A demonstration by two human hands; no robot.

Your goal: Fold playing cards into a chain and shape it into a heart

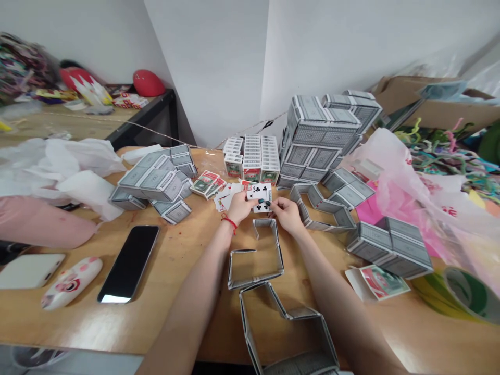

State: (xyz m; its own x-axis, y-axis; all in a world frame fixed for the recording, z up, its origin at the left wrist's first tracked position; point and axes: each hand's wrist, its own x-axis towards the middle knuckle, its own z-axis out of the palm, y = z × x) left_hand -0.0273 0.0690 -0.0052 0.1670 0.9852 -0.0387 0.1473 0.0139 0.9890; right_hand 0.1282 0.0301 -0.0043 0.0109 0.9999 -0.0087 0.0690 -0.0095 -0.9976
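Note:
My left hand (239, 207), with a red string bracelet (229, 223) on its wrist, is closed around the left side of some playing cards (261, 194). The cards face up and show black clubs. At their right edge my right hand (286, 213) pinches them between thumb and fingers. Loose playing cards (223, 198) lie beside my left hand, partly covered by it. Between my forearms stands an open frame of folded cards (255, 284), and a second card frame (289, 319) is nearer to me. Another frame (330, 226) stands right of my right hand.
Card boxes (252, 156) are stacked at the back, left of a tall card-block structure (316, 140). More card blocks (156, 179) sit left, near a phone (128, 264) and a white mouse-shaped item (72, 283). Green-yellow tape (461, 291) and a pink plastic bag (410, 182) lie right.

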